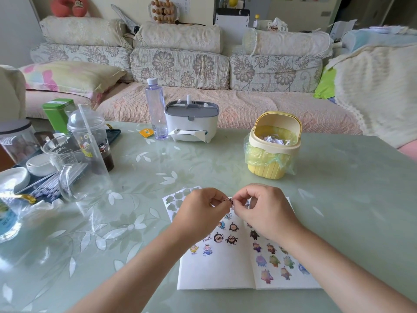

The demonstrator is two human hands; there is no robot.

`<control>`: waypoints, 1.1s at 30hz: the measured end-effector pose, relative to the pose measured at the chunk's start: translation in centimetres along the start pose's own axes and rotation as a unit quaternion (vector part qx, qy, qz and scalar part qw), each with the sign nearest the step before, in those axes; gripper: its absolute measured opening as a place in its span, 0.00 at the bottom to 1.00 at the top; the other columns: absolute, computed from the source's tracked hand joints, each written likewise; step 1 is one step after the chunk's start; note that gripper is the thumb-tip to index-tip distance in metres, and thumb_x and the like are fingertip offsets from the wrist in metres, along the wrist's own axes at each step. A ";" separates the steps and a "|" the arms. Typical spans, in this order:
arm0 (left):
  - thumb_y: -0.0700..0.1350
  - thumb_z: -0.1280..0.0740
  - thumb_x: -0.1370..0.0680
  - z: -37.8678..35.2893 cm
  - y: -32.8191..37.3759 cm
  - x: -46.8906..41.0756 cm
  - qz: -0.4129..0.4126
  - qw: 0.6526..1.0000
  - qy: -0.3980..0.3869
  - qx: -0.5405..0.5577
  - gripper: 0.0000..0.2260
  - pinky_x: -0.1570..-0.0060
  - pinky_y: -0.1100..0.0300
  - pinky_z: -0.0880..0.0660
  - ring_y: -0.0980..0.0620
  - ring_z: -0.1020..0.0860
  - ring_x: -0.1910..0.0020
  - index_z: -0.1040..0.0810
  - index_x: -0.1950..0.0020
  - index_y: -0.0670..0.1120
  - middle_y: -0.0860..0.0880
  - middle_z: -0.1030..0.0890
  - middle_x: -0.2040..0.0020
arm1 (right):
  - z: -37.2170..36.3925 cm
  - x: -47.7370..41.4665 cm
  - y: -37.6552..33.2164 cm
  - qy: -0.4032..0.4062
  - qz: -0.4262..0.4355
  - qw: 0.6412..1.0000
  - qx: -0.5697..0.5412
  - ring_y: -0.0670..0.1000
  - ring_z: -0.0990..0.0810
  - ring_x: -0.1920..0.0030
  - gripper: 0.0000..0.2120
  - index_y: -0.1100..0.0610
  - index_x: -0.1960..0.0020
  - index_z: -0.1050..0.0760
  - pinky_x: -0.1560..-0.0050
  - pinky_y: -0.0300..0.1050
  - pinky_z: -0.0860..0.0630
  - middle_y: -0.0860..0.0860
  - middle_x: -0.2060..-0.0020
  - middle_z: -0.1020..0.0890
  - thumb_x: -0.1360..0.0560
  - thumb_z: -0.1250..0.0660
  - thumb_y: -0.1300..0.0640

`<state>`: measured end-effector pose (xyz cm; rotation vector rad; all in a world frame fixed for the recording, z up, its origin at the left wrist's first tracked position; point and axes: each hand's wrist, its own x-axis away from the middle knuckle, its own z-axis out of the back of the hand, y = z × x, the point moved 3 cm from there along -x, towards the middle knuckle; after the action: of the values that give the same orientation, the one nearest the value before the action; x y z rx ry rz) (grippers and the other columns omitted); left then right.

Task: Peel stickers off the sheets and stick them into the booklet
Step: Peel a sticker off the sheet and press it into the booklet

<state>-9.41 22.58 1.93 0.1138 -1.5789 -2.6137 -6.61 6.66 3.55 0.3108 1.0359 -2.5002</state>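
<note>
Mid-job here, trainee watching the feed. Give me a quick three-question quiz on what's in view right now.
1. True or false: the booklet is closed.
2. What do the left hand and the right hand pinch between their fingertips? A: a small sticker. B: a drinking straw. C: a tissue.
3. Fill in the blank: the yellow bin is lined with a ___ bag.

Key: 1 false, it lies open with stickers on both pages. 2 A. 3 green.
</note>
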 end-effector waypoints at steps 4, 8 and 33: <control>0.47 0.31 0.24 0.2 0.4 0.3 -0.015 1.000 0.014 0.004 0.05 0.68 0.67 0.27 0.57 0.24 0.70 0.18 0.59 0.52 0.58 0.16 0.64 | -0.2 0.2 -0.3 0.063 0.063 0.994 0.064 0.36 0.25 0.66 0.08 0.48 0.65 0.21 0.68 0.26 0.35 0.39 0.69 0.23 0.33 0.23 0.57; 0.46 0.32 0.23 0.3 0.7 0.5 -0.024 0.999 0.034 0.033 0.07 0.69 0.63 0.27 0.54 0.26 0.70 0.17 0.59 0.52 0.60 0.18 0.68 | -0.4 0.3 -0.8 0.131 0.125 0.974 0.138 0.39 0.33 0.65 0.11 0.50 0.66 0.25 0.71 0.32 0.38 0.42 0.68 0.24 0.35 0.23 0.60; 0.47 0.30 0.22 1.9 0.2 0.2 -0.048 0.996 0.009 0.069 0.06 0.70 0.67 0.28 0.57 0.20 0.64 0.16 0.59 0.51 0.55 0.15 0.62 | -1.4 -0.6 -0.1 -0.037 -0.044 0.984 -0.170 0.45 0.27 0.71 0.09 0.48 0.60 0.19 0.65 0.41 0.27 0.42 0.75 0.24 0.22 0.30 0.58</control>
<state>-9.83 24.10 2.95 0.2268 -1.7899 -2.5614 -6.04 7.86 2.87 0.0688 1.4440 -2.3321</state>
